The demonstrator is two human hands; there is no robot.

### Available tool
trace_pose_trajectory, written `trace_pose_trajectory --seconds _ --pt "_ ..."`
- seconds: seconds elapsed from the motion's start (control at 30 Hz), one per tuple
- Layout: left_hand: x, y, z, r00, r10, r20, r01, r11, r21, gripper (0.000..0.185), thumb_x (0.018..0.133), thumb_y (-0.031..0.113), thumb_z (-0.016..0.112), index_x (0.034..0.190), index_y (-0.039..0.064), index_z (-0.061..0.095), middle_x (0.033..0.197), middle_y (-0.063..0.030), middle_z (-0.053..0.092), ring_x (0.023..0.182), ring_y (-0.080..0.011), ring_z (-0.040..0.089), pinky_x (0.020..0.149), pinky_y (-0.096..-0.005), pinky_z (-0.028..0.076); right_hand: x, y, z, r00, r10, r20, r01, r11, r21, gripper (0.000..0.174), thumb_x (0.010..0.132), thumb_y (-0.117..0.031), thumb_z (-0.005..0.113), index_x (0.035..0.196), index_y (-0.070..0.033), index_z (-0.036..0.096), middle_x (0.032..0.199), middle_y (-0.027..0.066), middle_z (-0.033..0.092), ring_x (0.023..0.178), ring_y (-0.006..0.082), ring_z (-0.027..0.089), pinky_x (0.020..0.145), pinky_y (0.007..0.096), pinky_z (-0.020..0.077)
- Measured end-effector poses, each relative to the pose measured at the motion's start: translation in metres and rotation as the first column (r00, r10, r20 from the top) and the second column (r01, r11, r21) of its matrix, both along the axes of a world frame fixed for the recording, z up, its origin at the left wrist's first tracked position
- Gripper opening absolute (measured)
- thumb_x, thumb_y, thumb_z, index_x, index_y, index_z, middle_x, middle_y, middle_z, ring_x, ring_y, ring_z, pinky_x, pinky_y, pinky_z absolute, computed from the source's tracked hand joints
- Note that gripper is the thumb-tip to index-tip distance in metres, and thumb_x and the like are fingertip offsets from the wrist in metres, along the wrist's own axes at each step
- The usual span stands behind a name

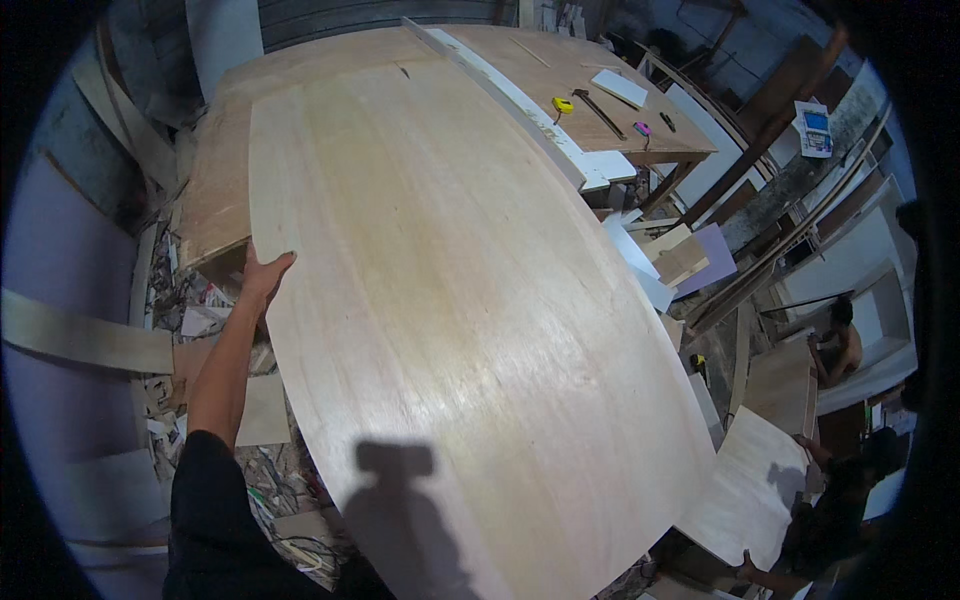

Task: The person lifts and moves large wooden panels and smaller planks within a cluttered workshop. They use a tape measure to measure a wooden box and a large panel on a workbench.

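Note:
A large sheet of plywood (465,300) lies before me, its far part over a wooden worktable (217,180) and its near part reaching down towards my body. My left hand (266,274) grips the sheet's left edge, thumb on top, beside the worktable's corner. My right hand is out of view. A long white-topped straight board (510,94) runs across the table along the sheet's far right side. Beyond it lie a yellow tape measure (562,105), a hammer (598,114), a pink tape measure (642,129), a black marker-like item (667,121) and a white panel piece (619,88).
At the lower right a co-worker (832,510) holds a smaller plywood panel (750,487). Another person (841,341) is farther off at a board. Offcuts and scraps (285,480) litter the floor at left. Boards lean beside a dark post (757,157).

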State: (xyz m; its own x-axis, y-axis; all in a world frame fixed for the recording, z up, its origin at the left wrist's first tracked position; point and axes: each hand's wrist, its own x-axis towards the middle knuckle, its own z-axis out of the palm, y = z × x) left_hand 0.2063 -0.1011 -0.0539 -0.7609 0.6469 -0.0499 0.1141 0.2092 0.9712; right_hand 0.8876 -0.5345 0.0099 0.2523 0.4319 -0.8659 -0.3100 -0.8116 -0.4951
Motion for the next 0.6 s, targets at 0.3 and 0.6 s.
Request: trace_pose_trajectory --seconds 0.3,0.6 --pt "-0.049 0.026 0.019 0.992 -0.039 -0.117 0.006 0.964 -0.267 0.094 0.089 0.046 0.071 0.155 0.000 0.024 0.145 -0.0211 0.052 0.127 -0.0302 0.055 0.108 -0.0399 0.045 -0.065 0.049 -0.017 0.971 0.012 0.238 -0.059 0.980 0.191 0.049 0.100 -0.034 0.062 0.128 -0.004 0.037 0.114 0.0140 0.050 0.102 0.0262 0.050 0.087 0.0400 0.0406" --pt "0.178 -0.192 -0.041 0.990 -0.124 -0.062 0.113 0.982 -0.151 0.069 0.092 0.020 0.072 0.148 -0.001 0.037 0.136 -0.0216 0.057 0.125 -0.0305 0.057 0.105 -0.0405 0.044 -0.131 0.105 -0.023 0.965 -0.109 0.239 0.013 0.930 0.368 0.066 0.102 -0.018 0.059 0.157 0.002 0.027 0.149 0.0229 0.046 0.130 0.0347 0.048 0.109 0.0431 0.0384"
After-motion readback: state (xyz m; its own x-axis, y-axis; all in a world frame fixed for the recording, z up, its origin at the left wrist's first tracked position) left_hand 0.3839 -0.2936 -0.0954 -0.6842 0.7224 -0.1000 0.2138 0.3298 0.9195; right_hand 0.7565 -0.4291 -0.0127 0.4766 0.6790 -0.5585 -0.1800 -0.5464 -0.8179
